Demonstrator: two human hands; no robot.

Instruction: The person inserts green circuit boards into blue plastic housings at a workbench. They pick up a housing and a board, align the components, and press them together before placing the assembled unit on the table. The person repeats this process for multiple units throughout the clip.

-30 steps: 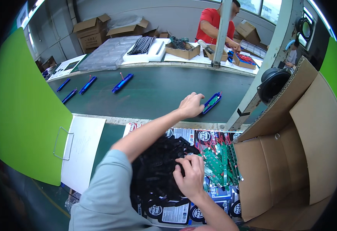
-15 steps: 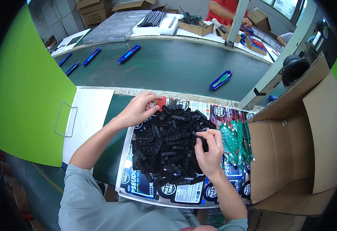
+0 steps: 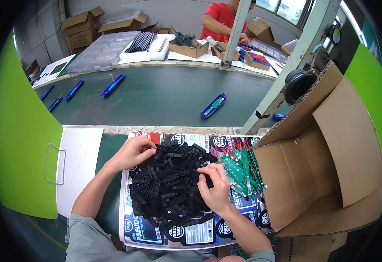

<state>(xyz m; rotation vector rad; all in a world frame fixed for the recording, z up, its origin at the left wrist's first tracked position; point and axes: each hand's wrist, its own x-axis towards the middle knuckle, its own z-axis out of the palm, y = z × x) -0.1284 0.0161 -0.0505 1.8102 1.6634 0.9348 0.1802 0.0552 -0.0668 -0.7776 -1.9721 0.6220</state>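
A large heap of black plastic pieces, oblong with rows of openings, lies on a printed sheet in front of me. My left hand is at the heap's upper left edge. Its fingers are bent and its thumb stands a little apart, with no piece visible between them. Over the right side of the heap, my right hand has thumb and forefinger close around a black piece, mostly lost against the dark heap. Green circuit boards with red wires are piled just right of that hand.
An open cardboard box stands at the right. Beyond the bench, a green belt carries blue casings, one holding a green board. A person in red works across it. Green panels flank the bench.
The view has shifted, so the scene sits lower and further left. My left thumb and fingers have drawn closer together at the heap's edge. My right hand stays over the heap's right side.
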